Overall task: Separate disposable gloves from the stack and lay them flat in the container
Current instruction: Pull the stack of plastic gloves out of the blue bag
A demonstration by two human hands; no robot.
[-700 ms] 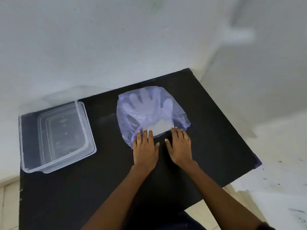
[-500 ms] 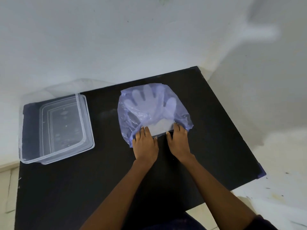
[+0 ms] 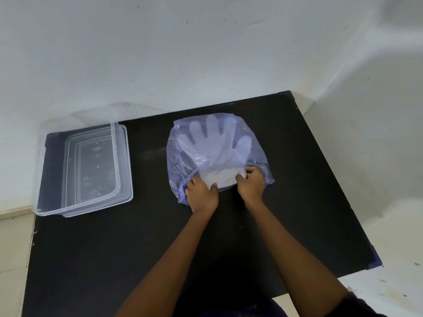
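Both grips, left hand [image 3: 202, 193] and right hand [image 3: 251, 184], pinch the cuff of the glove stack [image 3: 215, 149] lying just beyond them in its bag

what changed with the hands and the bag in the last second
Both hands went from lying flat at the near edge of the purple bag to curling in: the left hand and right hand now pinch the cuff of the glove stack at the bag's mouth. The clear container stayed put, with nothing in it.
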